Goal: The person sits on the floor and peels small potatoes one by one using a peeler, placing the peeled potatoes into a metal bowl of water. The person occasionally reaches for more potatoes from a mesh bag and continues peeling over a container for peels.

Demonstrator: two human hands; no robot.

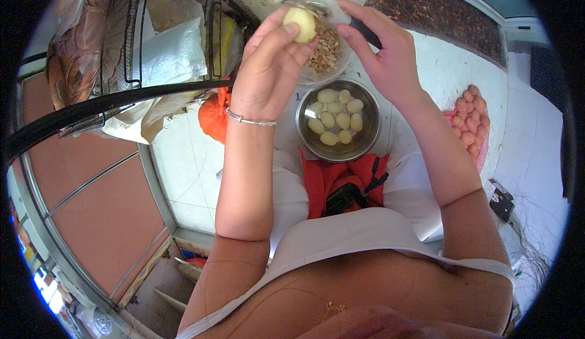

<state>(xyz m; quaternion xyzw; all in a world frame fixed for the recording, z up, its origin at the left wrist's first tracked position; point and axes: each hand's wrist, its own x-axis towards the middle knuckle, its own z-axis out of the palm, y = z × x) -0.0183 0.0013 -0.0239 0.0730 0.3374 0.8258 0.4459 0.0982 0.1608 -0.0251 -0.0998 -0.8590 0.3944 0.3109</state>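
Note:
A pale, peeled potato (300,23) is held in my left hand (274,65), pinched between thumb and fingers. My right hand (384,46) grips a vegetable peeler (338,12) with a white curved head and a dark handle. The peeler's head is against or just above the potato's upper edge; exact contact cannot be told. Beneath both hands, a clear bowl (340,71) holds brown and yellow peelings (325,49). Nearer to me, a round steel basin (375,140) contains several peeled potatoes (328,119), seemingly in water.
To the right, a red mesh bag of unpeeled potatoes (470,119) lies on the tiled floor (438,65). At left stand a black wire rack (137,55) with bags and an orange plastic bag (212,119). A red cloth or bag (320,174) lies between my legs.

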